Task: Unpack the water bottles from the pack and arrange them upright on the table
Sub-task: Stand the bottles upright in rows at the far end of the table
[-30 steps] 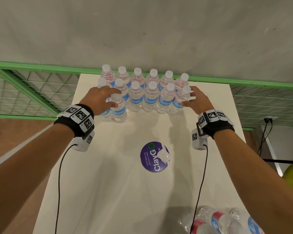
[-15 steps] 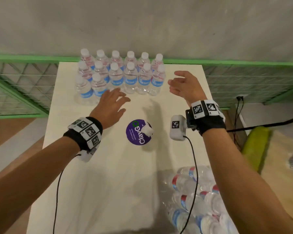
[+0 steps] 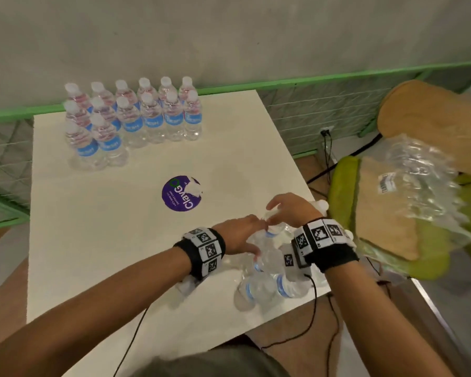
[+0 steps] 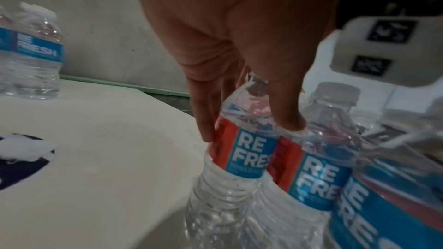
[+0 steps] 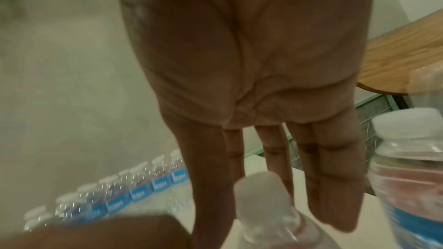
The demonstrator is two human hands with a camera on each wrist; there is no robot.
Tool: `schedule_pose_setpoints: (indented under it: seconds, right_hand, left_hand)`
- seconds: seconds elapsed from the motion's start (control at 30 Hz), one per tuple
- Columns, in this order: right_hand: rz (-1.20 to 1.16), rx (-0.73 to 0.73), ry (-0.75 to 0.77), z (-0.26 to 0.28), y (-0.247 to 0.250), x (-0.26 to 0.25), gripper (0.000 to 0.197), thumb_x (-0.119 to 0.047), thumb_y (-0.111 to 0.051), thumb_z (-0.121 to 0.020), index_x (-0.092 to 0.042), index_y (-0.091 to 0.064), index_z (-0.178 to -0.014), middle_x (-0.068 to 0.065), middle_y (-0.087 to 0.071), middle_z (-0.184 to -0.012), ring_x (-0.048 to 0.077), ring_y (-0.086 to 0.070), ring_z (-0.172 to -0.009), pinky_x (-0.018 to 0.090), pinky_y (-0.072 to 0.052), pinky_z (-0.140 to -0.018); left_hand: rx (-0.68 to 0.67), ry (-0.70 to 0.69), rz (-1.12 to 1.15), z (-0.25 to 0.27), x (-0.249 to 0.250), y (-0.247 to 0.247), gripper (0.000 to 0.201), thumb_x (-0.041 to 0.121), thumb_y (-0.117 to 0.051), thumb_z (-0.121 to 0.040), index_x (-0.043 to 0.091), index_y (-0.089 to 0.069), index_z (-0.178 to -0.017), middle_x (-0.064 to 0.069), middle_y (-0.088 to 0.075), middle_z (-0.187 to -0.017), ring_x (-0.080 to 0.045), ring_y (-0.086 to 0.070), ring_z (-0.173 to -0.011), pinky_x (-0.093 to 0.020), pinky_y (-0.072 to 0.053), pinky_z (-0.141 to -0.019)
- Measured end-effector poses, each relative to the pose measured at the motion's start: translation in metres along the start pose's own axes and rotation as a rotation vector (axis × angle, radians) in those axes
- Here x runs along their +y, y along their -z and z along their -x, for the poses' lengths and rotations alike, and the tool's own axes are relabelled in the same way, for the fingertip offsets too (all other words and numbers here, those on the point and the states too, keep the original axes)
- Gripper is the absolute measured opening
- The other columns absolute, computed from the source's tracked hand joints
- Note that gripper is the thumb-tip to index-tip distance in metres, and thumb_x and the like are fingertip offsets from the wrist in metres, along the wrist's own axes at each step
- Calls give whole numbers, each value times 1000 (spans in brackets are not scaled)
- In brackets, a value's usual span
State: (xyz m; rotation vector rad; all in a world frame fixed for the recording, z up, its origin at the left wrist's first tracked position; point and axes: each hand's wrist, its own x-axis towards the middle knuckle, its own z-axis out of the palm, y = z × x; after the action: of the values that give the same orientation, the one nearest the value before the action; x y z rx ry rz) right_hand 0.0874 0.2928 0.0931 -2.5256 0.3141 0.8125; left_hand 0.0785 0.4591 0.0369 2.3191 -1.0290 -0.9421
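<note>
Now my left hand (image 4: 239, 54) clamps its fingers (image 4: 287, 118) on a bottle (image 4: 239, 154) in the pack (image 3: 269, 284) at 4 o'clock on the surface (image 3: 106, 240), ready to lift; right hand (image 5: 263, 82) fingers (image 5: 335, 186) apart, steadying a neighbouring cap (image 5: 261, 188).

A white counter (image 3: 98, 240) carries everything. At its far left corner stand 14 upright water bottles (image 3: 136, 118) with white caps and blue labels, packed touching: 2 rows of 6 along the far edge, and 2 more in front at the left end. Near the middle lies a round purple sticker (image 3: 178, 195) printed "ClayG", with a torn white patch at its far right edge. At the near right corner, close to the counter's edge, sits the pack of bottles (image 3: 267, 284), its red-and-blue labelled bottles pressed against one another. Between sticker and pack the white top is bare.
</note>
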Motion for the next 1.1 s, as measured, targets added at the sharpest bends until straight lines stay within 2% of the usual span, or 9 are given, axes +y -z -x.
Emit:
schedule_pose_setpoints:
  seconds: [0.13,0.3,0.53,0.6,0.67,0.77,0.93,1.03,1.1]
  right_hand:
    - [83,58,28,0,-6,0,33,-6,-74,-74,-10,-65,-106,8,-58,-120,22,-56,-110,24,-42,-77]
    - [139,93,84,-15,-2,-20,21,-7,-68,-77,-11,-71,-97,8,-64,-114,24,-61,-103,27,-48,-81]
    - [57,10,268,-50,3,-108,23,-7,-68,-78,-6,-71,-101,10,-66,-101,21,-60,-82,32,-54,-82]
    - [57,17,325,-63,2,-137,24,-7,-67,-79,-6,-70,-103,12,-66,-108,22,-60,-84,29,-50,-79]
    - [85,37,372,-77,1,-165,25,-9,-66,-81,-8,-69,-106,12,-65,-115,25,-62,-96,27,-47,-79]
    - [108,59,409,-101,-1,-200,29,-12,-65,-83,-8,-66,-111,13,-60,-122,28,-58,-111,28,-45,-86]
    - [154,64,445,-146,-6,-227,31,-18,-64,-84,-7,-64,-113,12,-57,-122,28,-56,-113,30,-44,-88]
    - [122,39,512,-164,-8,-227,33,-19,-67,-82,-7,-63,-113,13,-57,-120,28,-55,-112,30,-41,-88]
    - [99,-45,528,-173,-8,-222,52,-21,-77,-74,-14,-56,-122,9,-50,-120,22,-51,-110,31,-39,-90]
  left_hand:
    - [62,70,88,-1,-10,11,51,38,-66,-83,18,-42,-124,-9,-52,-122,-28,-50,-110,-36,-40,-91]
    - [240,266,198,25,-56,36,52,42,-71,-77,21,-48,-118,-6,-56,-114,-25,-52,-102,-37,-45,-87]
    - [495,527,383,83,-128,82,38,45,-74,-73,22,-56,-98,-2,-62,-97,-20,-58,-84,-30,-46,-72]
    - [534,580,362,95,-145,90,41,46,-74,-73,20,-57,-100,-4,-63,-100,-23,-59,-89,-33,-49,-77]
    - [570,616,347,103,-159,97,45,41,-76,-72,18,-56,-106,-5,-62,-104,-25,-57,-96,-34,-46,-83]
    - [622,655,336,106,-177,110,49,34,-78,-70,17,-51,-107,-7,-59,-105,-26,-54,-93,-32,-41,-78]
    - [682,639,365,96,-199,139,40,20,-77,-73,13,-52,-104,-5,-55,-100,-23,-50,-90,-28,-34,-75]
    - [685,623,340,90,-214,145,45,17,-76,-74,12,-53,-112,-8,-54,-114,-27,-50,-107,-27,-33,-85]
    - [695,637,339,88,-223,144,49,19,-75,-75,14,-52,-118,-10,-50,-123,-27,-47,-114,-29,-32,-91]
